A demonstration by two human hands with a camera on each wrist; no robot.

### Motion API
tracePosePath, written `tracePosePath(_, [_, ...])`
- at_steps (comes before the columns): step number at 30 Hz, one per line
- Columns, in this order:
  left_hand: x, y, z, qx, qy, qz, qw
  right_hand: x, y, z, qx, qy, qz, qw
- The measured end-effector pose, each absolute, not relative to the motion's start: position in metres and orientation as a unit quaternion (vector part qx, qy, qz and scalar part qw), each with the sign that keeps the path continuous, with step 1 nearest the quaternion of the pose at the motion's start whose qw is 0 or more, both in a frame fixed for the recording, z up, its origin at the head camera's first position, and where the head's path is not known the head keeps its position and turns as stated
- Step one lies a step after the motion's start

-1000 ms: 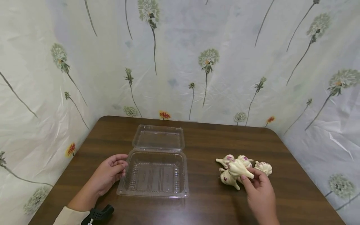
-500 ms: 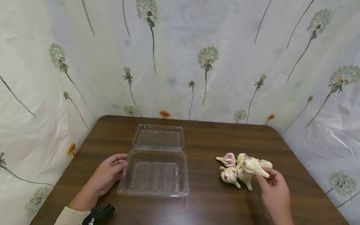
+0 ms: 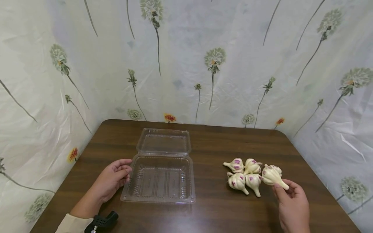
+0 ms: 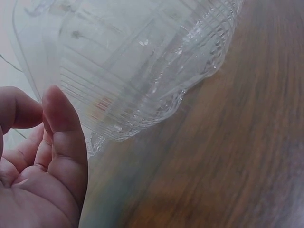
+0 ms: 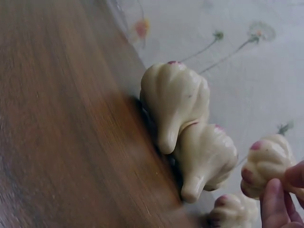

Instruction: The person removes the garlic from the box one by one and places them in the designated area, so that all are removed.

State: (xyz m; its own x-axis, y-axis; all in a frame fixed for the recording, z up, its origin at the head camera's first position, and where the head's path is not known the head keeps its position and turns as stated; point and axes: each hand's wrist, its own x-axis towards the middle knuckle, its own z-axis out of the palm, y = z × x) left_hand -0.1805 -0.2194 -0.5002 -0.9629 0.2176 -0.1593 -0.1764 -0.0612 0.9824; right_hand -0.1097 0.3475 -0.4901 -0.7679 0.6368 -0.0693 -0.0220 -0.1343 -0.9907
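Observation:
My right hand [image 3: 294, 205] pinches a garlic bulb [image 3: 270, 174] by its stem, with thumb and fingers. In the right wrist view that bulb [image 5: 267, 164] is at the lower right, beside the fingertips. Several other cream garlic bulbs [image 3: 237, 182] with purple marks lie grouped to its left; another [image 3: 276, 169] is mostly hidden behind the held one. On the left a clear plastic clamshell container [image 3: 192, 184] stands with its lid [image 3: 164, 140] folded back. Thumb and finger of my left hand [image 3: 112, 179] pinch its left rim, as the left wrist view shows [image 4: 52, 152].
The brown wooden table [image 3: 212, 210] has rounded far corners. Dandelion-printed sheeting [image 3: 175, 64] hangs behind it and along both sides. A black strap device [image 3: 102, 221] sits on my left wrist. Bare wood lies between the container and the garlic.
My right hand has moved right with the garlic bulb, off the pile and over to its right side. More of the grouped bulbs now show. The left hand and container stay put.

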Motion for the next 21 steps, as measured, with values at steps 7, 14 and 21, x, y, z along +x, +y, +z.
tracePosePath(7, [-0.181,-0.22,-0.502,0.02,0.668,0.732,0.136,-0.112,0.351,-0.495,-0.277,-0.619,0.7,0.224])
tracePosePath(14, [-0.181,-0.22,-0.503,0.027,0.662,0.736,0.139,-0.115,0.354,-0.5,-0.298,-0.675,0.648,0.19])
tracePosePath(21, [-0.182,-0.221,-0.504,0.03,0.661,0.737,0.14,-0.114,0.36,-0.508,-0.311,-0.663,0.658,0.174])
